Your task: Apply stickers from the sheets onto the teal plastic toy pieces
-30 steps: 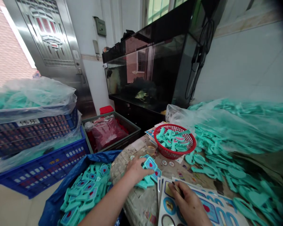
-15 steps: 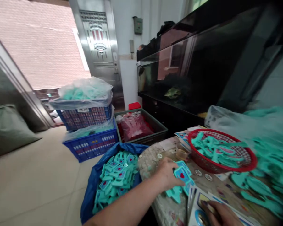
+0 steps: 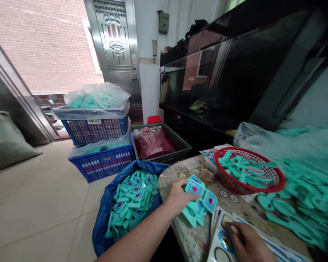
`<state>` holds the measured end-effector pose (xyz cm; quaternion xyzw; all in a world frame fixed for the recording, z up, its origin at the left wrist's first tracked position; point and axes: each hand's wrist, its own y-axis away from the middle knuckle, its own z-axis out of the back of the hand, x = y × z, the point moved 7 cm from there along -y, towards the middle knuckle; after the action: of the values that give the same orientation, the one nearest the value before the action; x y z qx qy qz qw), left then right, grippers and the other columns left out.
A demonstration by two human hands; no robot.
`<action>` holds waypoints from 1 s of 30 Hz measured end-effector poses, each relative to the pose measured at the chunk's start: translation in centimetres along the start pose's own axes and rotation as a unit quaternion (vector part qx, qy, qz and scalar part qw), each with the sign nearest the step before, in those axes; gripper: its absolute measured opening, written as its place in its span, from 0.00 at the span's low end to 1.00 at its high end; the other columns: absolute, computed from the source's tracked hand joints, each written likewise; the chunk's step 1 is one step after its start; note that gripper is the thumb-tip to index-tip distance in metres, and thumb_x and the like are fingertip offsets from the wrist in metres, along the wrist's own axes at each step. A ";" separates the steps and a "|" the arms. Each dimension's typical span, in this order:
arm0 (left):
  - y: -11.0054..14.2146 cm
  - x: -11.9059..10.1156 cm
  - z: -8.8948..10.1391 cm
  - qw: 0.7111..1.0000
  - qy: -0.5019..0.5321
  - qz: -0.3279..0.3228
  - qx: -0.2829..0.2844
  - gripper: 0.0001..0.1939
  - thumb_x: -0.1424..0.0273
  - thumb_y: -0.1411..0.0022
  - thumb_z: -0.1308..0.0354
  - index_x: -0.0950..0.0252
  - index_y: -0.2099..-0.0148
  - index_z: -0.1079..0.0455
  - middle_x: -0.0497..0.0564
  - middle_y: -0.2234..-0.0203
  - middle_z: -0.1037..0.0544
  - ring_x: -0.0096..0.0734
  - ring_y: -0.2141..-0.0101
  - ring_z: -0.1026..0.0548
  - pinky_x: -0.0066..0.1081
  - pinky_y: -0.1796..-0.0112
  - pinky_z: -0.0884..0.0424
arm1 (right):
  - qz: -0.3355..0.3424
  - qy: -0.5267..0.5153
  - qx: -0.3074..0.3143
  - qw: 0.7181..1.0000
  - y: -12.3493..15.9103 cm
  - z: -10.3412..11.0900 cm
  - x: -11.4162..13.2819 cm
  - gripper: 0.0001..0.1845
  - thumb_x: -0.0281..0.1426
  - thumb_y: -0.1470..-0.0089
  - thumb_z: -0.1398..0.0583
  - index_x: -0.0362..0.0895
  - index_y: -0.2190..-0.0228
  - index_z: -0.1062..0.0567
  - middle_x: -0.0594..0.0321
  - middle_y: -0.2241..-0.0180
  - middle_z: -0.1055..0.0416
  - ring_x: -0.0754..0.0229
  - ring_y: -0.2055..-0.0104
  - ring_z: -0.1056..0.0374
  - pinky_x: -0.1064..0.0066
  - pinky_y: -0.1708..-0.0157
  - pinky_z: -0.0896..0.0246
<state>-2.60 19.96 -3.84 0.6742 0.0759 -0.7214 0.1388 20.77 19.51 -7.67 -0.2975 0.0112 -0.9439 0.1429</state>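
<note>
Grey, scuffed counter (image 3: 187,233) runs up the lower right of the frame, with round stickers lying loose on it. Beyond it, a red plastic mesh basket (image 3: 278,178) holds teal cut-out shapes, and a long heap of teal plastic shapes (image 3: 297,196) lies at the right edge, partly under clear plastic film. Left of the counter, a blue woven sack (image 3: 104,218) stands open on the pale tile floor (image 3: 35,203), filled with teal tags with blue faces and red hearts. Behind it are two stacked blue plastic crates (image 3: 101,163) and a dark green tray (image 3: 161,145) of red bagged goods. A black-framed fish tank (image 3: 235,72) fills the upper right, and a steel door (image 3: 114,40) stands at the upper middle.

Your left hand (image 3: 179,196) reaches in from the lower left, palm down, fingers closed around a bunch of teal heart tags (image 3: 198,200) held just above the counter. Your right hand (image 3: 248,243) sits at the lower right on a printed sticker sheet (image 3: 221,243), its thumb and fingers pinched narrow; you can't tell what they grip.
</note>
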 end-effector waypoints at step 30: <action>0.8 6.2 21.3 0.983 -0.083 0.091 -0.135 0.15 0.66 0.39 0.45 0.66 0.51 0.34 0.53 0.57 0.27 0.34 0.61 0.26 0.40 0.61 0.27 | -0.015 0.053 0.018 0.998 -0.1 -1.4 -1.8 0.19 0.43 0.46 0.52 0.46 0.63 0.28 0.53 0.59 0.27 0.52 0.57 0.31 0.62 0.55 0.38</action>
<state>-22.92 12.27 -8.27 0.5910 0.0995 -0.7423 0.2996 21.41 20.01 -9.81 -0.2451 -0.0026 -0.9603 0.1331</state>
